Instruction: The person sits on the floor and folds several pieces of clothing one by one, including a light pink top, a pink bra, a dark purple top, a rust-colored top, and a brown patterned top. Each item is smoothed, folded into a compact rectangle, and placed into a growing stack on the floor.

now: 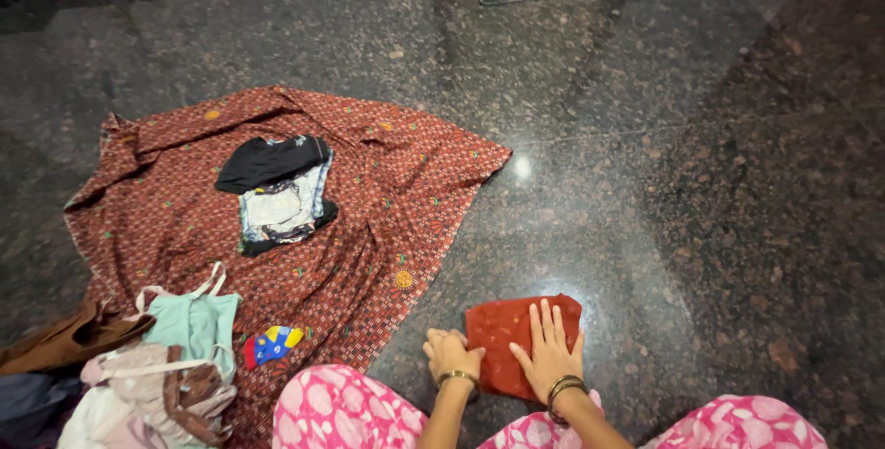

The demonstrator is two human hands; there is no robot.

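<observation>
Pressing flat on the folded red cloth [516, 338], the right hand [550, 354] is lying spread; the left hand [449, 354] is curling at its left edge. The cloth is looking light, soft and limp on the slick floor [701, 182], best taken at its folded edges.

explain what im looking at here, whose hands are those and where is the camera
The one picture comes from a camera worn on a person's head, looking down. The pink patterned knees at the bottom are theirs. Their right hand lies flat on a small folded red cloth on the dark polished stone floor; their left hand is curled at its edge. To the left a large red patterned cloth is spread out, with a few folded dark garments on it. A loose pile of clothes sits at the lower left.
</observation>
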